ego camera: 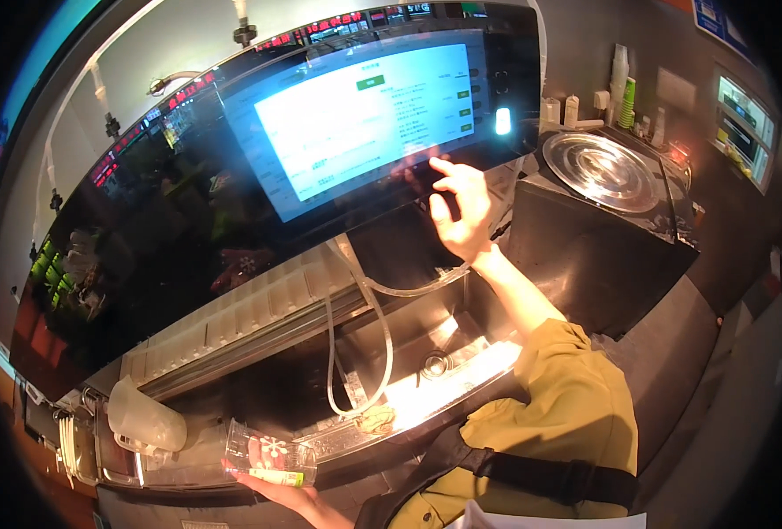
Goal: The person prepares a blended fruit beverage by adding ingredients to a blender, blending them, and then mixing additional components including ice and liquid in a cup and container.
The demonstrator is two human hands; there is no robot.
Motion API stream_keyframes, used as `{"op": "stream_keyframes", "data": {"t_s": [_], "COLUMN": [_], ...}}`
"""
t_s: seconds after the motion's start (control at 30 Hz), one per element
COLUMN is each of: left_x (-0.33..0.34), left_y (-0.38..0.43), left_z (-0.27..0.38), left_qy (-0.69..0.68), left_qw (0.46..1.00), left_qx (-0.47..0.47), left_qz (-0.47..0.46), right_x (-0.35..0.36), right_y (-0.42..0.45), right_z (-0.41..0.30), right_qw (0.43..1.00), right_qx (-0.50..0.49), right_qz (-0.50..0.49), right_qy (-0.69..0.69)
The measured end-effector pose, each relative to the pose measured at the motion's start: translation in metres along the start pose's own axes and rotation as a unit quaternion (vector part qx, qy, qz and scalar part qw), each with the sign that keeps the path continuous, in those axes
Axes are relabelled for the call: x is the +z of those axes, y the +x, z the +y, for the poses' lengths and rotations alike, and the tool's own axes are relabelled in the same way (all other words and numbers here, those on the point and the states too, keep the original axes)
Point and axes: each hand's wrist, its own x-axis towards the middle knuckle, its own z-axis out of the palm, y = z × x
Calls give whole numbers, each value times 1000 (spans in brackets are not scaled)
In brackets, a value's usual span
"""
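A transparent plastic cup (270, 455) with a white printed motif and a pasted label lies on its side in my left hand (284, 494), at the bottom of the view. My right hand (460, 208) is raised, empty, at the lower edge of a large black touchscreen panel (186, 264). Its index finger points at the glass, and the fingers are apart. Whether the fingertip touches the surface cannot be told. A lit window (364, 119) with rows of writing and green buttons fills part of the panel.
Below the panel run a row of pale dispenser nozzles (245, 317) and a looping clear hose (391, 337) over a metal sink trough (457, 390). A translucent pitcher (146, 416) stands tilted at left. At right, a round steel lid (599, 172) rests near stacked cups (619, 79).
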Motion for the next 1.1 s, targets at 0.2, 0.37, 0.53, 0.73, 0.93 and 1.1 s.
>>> {"op": "stream_keyframes", "data": {"t_s": [0.2,0.37,0.53,0.73,0.93,1.1], "left_x": [30,44,38,19,38,30], "left_y": [-12,-15,-20,-18,-22,-23], "left_z": [-17,-31,-32,-32,-44,-44], "left_qy": [-9,-56,-3,14,-26,-18], "left_qw": [997,984,987,996,991,987], "left_qx": [-9,57,96,81,81,100], "left_qz": [-74,-157,-128,-24,-108,-120], "right_x": [7,40,42,12,13,21], "right_y": [16,65,81,-8,-28,-22], "right_z": [-8,-31,-43,-41,-36,-38], "right_qw": [999,996,995,995,994,995], "right_qx": [-27,-54,-80,-18,12,3], "right_qz": [-40,-67,-53,-29,-73,-65], "right_qy": [4,13,25,98,83,72]}}
